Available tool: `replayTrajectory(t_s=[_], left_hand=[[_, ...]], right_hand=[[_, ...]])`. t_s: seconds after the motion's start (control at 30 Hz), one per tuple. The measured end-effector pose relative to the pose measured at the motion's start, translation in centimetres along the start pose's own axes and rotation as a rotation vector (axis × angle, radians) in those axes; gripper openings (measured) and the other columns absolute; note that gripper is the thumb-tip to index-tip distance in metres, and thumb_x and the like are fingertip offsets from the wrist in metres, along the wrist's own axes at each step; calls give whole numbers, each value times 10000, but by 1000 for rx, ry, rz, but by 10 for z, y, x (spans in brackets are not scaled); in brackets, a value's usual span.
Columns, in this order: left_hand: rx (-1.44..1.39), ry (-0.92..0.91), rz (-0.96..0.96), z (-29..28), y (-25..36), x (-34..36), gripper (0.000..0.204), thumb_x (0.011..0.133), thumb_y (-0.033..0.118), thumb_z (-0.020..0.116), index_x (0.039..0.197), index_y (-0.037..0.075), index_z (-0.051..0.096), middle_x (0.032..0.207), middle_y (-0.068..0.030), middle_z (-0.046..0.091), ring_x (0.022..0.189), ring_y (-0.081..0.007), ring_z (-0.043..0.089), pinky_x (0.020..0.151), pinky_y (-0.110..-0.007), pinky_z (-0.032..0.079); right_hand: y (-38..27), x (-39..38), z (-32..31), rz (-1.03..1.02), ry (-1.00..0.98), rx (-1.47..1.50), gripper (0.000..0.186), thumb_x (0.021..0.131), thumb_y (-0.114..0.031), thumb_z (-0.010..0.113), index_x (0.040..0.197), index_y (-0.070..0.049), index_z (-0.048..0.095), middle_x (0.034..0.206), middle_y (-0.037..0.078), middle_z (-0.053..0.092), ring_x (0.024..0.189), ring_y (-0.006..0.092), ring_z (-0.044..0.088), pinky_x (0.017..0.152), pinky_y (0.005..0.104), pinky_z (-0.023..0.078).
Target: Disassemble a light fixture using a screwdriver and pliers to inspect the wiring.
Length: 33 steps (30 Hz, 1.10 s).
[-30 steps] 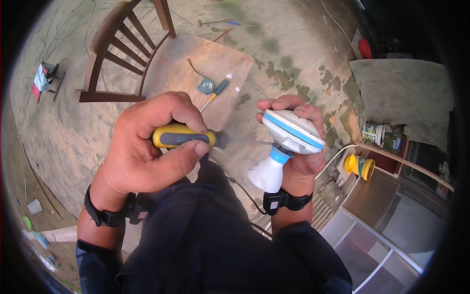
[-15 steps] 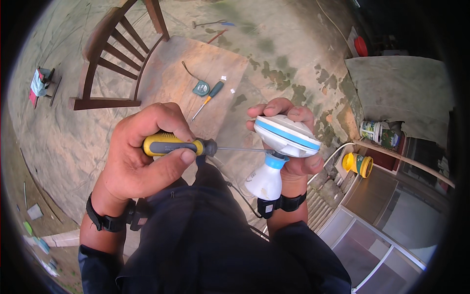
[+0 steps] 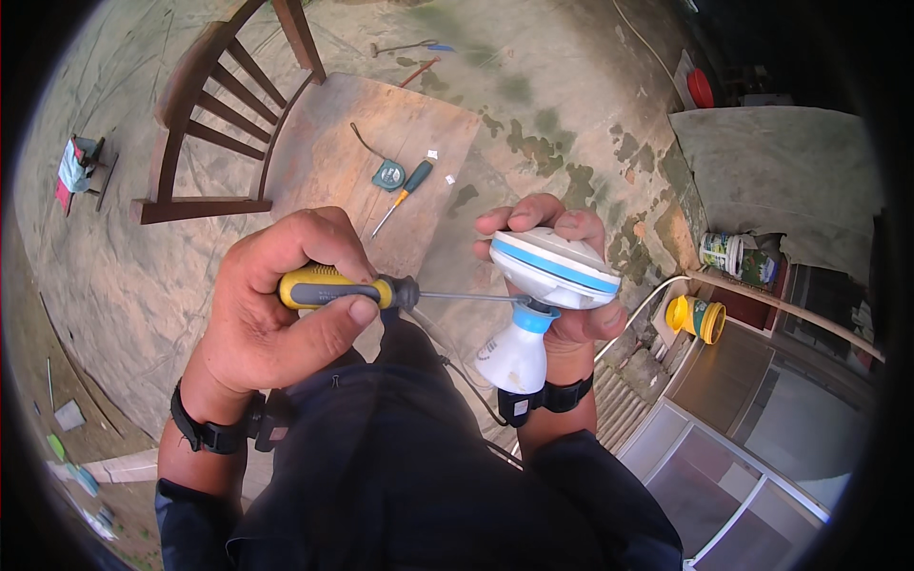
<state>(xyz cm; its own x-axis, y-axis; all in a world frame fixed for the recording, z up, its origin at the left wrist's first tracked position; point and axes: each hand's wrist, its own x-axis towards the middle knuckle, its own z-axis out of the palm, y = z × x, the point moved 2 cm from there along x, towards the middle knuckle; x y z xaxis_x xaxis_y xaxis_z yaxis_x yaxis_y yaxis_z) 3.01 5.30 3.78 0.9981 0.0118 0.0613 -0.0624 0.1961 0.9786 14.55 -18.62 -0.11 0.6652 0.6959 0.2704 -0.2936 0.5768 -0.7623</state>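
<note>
My left hand (image 3: 286, 295) is closed round the yellow-and-grey handle of a screwdriver (image 3: 328, 287), thumb and forefinger near its collar. The metal shaft points right, and its tip reaches the joint between the two parts of a white plastic device. My right hand (image 3: 571, 238) grips this device from behind, fingers over its top edge. It has a round, disc-like head (image 3: 555, 269) with a light-blue band and a white bell-shaped part (image 3: 514, 357) with a blue collar hanging below. What the tip touches at the dark gap is too small to tell.
Beyond my hands stands a wooden chair (image 3: 343, 105); on its seat lie a green tape measure (image 3: 388, 175) and a second screwdriver (image 3: 405, 195). A yellow bucket (image 3: 700, 320) and a glazed frame (image 3: 714, 485) are at right. A hammer-like tool (image 3: 405, 46) lies on the floor.
The device has shifted slightly left and down in my right hand. The screwdriver has tilted a little, its shaft still at the joint; both grips are unchanged.
</note>
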Motion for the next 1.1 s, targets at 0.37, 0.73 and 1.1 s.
replayTrajectory(t_s=[0.37,0.73,1.1], left_hand=[[319,18,105,-3,2,7,160,861,85,802,961,34,688,883,-91,683,781,-172,649,693,-297,490],[11,64,-194,5,-19,-3,271,934,101,742,1139,15,587,942,-54,640,818,-119,633,745,-257,506],[-180,41,-338,-1,-19,-14,257,971,50,674,1172,27,515,1004,-68,605,888,-128,640,791,-248,507]], right_hand=[[0,-3,-4,-19,40,-126,715,824,-566,776,1317,-87,578,1252,218,541,1238,495,563,1013,598,541],[-2,-6,-1,-16,203,-222,731,820,-593,763,1283,-58,583,1198,230,555,1128,511,625,907,601,604],[-1,-6,8,34,263,-277,738,818,-612,743,1273,-56,577,1178,236,548,1105,516,631,903,606,603]])
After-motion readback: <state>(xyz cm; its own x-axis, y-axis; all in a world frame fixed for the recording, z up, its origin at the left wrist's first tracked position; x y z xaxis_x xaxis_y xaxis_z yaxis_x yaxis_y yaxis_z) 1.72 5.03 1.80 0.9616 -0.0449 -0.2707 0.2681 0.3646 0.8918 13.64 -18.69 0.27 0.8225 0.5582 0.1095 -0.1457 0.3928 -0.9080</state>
